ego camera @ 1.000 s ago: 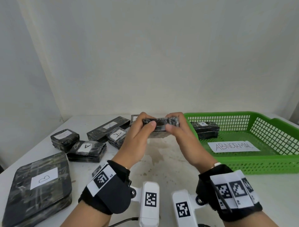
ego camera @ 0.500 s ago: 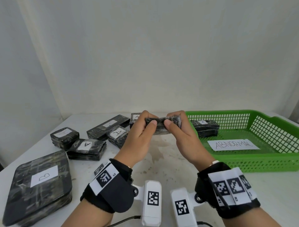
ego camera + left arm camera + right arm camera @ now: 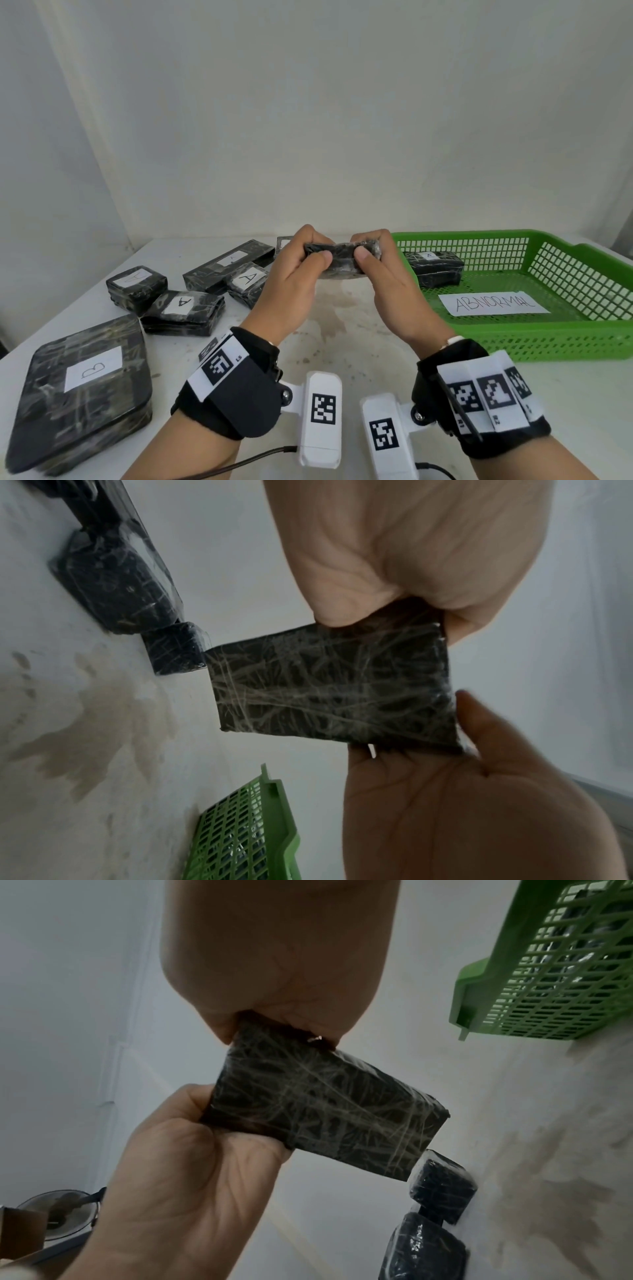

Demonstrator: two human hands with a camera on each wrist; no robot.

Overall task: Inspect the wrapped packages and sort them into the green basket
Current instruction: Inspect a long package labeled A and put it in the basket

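both hands, left [image 3: 294, 291] and right [image 3: 394, 291], grip a black wrapped package [image 3: 342, 255] by its ends, fingers curled round it, above the surface [image 3: 342, 329] beside the green basket [image 3: 582, 346]

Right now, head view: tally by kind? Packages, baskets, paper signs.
Black wrapped packages: 8 (6 on the table, 1 held package, 1 in the basket)
Green basket: 1
ABNORMAL paper sign: 1
Total: 10
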